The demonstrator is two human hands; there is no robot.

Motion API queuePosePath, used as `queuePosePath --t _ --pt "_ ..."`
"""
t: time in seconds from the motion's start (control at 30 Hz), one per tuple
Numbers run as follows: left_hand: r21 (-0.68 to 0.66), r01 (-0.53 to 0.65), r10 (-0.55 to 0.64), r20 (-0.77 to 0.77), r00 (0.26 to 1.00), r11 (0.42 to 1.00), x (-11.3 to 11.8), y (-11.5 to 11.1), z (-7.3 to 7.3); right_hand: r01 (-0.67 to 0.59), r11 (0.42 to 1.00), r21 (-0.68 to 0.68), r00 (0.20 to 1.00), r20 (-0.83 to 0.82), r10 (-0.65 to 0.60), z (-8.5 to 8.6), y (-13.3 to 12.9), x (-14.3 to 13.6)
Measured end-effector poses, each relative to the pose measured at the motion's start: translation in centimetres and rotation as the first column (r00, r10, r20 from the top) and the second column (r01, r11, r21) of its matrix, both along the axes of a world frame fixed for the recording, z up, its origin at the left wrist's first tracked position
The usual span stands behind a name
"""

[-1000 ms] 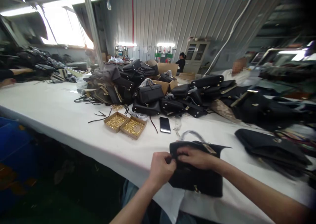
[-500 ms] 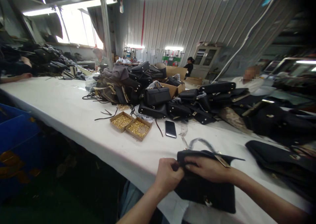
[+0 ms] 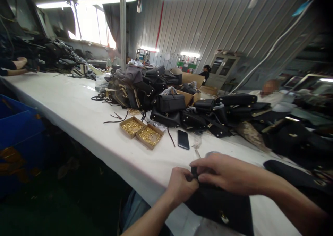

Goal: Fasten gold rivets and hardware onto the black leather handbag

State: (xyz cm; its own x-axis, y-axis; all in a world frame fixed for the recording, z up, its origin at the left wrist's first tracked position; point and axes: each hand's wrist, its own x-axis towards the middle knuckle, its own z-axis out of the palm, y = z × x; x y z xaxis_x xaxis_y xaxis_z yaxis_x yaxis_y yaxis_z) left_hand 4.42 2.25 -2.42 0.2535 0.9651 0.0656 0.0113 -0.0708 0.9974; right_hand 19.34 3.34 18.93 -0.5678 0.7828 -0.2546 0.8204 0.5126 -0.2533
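Observation:
A black handbag [image 3: 221, 208] with a gold clasp on its front lies on the white-covered table in front of me. My left hand [image 3: 182, 184] pinches the bag's upper left corner, its fingers closed. Over the same corner, my right hand [image 3: 218, 170] has thumb and fingers closed on the bag's edge and hides most of the top. Whether a small part sits between the fingertips cannot be made out. Two shallow cardboard boxes, a left one [image 3: 120, 126] and a right one [image 3: 144, 144], hold small gold metal pieces beyond my hands. A dark phone [image 3: 183, 140] lies nearby.
A heap of black handbags [image 3: 171, 102] runs along the far side of the white table [image 3: 85, 121]. More bags lie at the right. A blue bin [image 3: 18, 132] stands at the left. Co-workers sit beyond the table, and another person's hands [image 3: 19, 64] rest at its far left.
My right hand has lifted from lying flat across the bag and now grips its upper left corner beside my left hand. The view has shifted slightly, moving the background right.

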Motion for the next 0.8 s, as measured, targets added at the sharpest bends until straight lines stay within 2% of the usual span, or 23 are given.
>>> queuePosePath --t 0.07,0.13,0.2,0.27,0.37,0.47,0.57,0.67,0.8 --pt "-0.019 -0.014 0.013 -0.010 1.000 1.000 0.0 0.1 0.4 -0.080 0.991 -0.111 0.993 -0.095 0.069 1.3 3.3 -2.9" --pt "-0.040 -0.016 0.015 -0.021 1.000 0.999 0.0 0.3 0.5 -0.112 0.990 -0.080 0.980 -0.172 0.097 1.0 7.6 -6.3" --pt "-0.057 -0.014 0.013 -0.024 1.000 0.998 0.1 0.3 0.3 -0.119 0.992 0.029 0.977 -0.174 0.123 -0.5 12.3 -10.0" --pt "-0.085 -0.023 0.020 -0.033 0.999 0.996 0.4 0.4 0.1 -0.133 0.979 0.156 0.990 -0.028 0.139 -2.7 16.5 -14.0" --pt "-0.134 -0.031 0.024 -0.053 0.998 0.991 0.7 0.3 0.0 -0.124 0.967 0.222 0.992 0.031 0.120 -5.7 21.1 -19.7" --pt "-0.161 -0.026 0.018 -0.053 0.998 0.987 0.6 -0.1 0.7 -0.139 0.962 0.236 0.990 0.073 0.125 -8.0 24.0 -24.2" --pt "-0.202 -0.003 -0.007 -0.049 0.999 0.979 0.2 -0.4 1.9 -0.150 0.964 0.220 0.983 0.134 0.123 -10.1 26.1 -27.0" --pt "-0.246 -0.027 0.011 -0.068 0.998 0.969 0.0 -0.3 3.4 -0.144 0.969 0.200 0.977 0.185 0.107 -12.2 27.9 -28.2" --pt "-0.278 -0.042 0.031 -0.042 0.999 0.960 0.0 0.5 4.9 -0.149 0.972 0.184 0.975 0.189 0.114 -14.4 29.5 -28.1"
